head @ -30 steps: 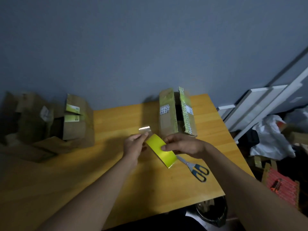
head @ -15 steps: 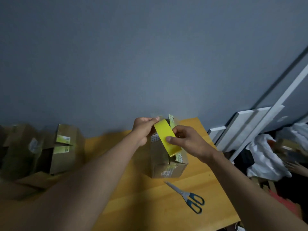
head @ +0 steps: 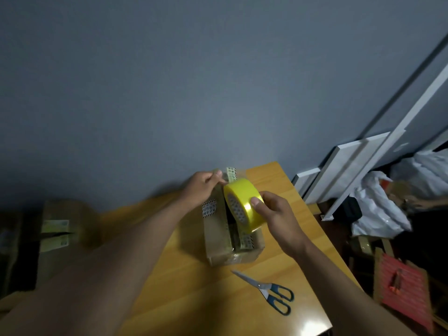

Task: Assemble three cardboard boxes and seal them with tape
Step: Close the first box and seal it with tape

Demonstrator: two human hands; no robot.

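right hand (head: 278, 214) gripping tape roll (head: 244, 207), tilted on edge

Both forearms are bare to the frame's edge, and the left hand (head: 202, 189) and right hand (head: 275, 214) are ungloved.

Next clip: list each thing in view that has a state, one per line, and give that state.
Box: upright on the table, top flaps not fully closed, a dark gap between them.
Tape roll: held over the box by the right hand.
Left hand: pinching the tape end at the box's far edge.
Scissors: lying closed on the table.
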